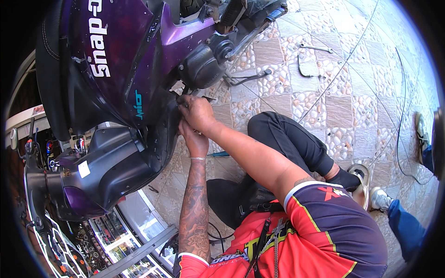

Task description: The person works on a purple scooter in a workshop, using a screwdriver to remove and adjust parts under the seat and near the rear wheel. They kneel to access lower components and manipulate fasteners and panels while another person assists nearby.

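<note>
A purple and black motor scooter [125,60] fills the left and upper left. My right hand [197,112] is closed at the lower edge of its black floorboard panel [163,113], just below the dark engine cover [201,67]. Right under it, my left hand [194,140] reaches up with bent fingers, almost touching the right one. Both sets of fingertips work at the panel's underside, and whatever they pinch is hidden by the hands and the panel. Beside my left wrist, a teal-handled tool [219,154] lies on the floor.
On the pebble-patterned tiles [303,104] lie a wrench [316,48] and a black bent tool [303,69]. A black lever [250,78] juts from the scooter. A thin cable [399,139] crosses the right side, near another person's shoe [381,199]. A glass display cabinet [134,217] stands lower left.
</note>
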